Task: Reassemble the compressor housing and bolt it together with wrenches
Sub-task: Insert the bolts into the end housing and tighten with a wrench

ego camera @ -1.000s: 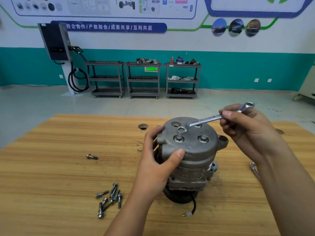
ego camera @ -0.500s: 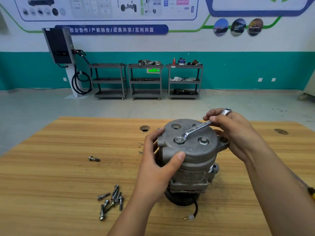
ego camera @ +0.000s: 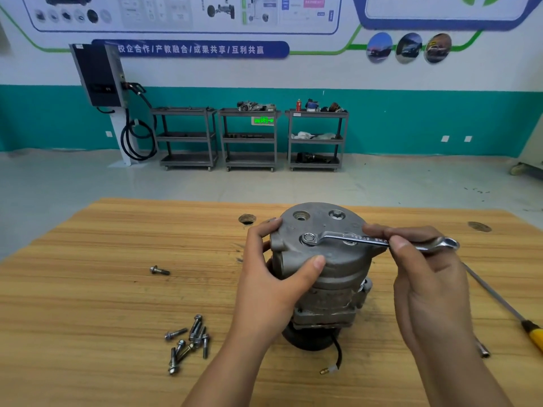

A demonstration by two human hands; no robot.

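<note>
The left hand (ego camera: 273, 283) is clamped on the compressor housing (ego camera: 338, 268), thumb laid across the near side of the cap and fingers curled round its far left edge. The right hand (ego camera: 426, 277) pinches the shaft of a wrench (ego camera: 352, 238) between thumb and curled fingers, just off the housing's right rim.

The wrench lies almost flat across the top of the housing, its long axis running left to right. Its ring end sits over a bolt head (ego camera: 308, 238) on the left part of the top face. Its open end sticks out to the right, past the right hand.

The housing stands upright in the middle of the table (ego camera: 88, 259), long axis vertical, round end cap up. It is dull grey cast metal, scuffed, with a second bolt (ego camera: 337, 214) and an open round port (ego camera: 301, 215) on the far part of the top face. A black round part (ego camera: 308, 343) carries it at the base. A thin black wire (ego camera: 339, 355) with a small connector trails from there onto the table.

Left of the left forearm lies a loose cluster of bolts (ego camera: 188, 342), and a single bolt (ego camera: 159, 270) rests farther off, well apart from them. To the right of the right arm a screwdriver (ego camera: 493, 295) with a yellow handle lies slantwise on the table.
</note>
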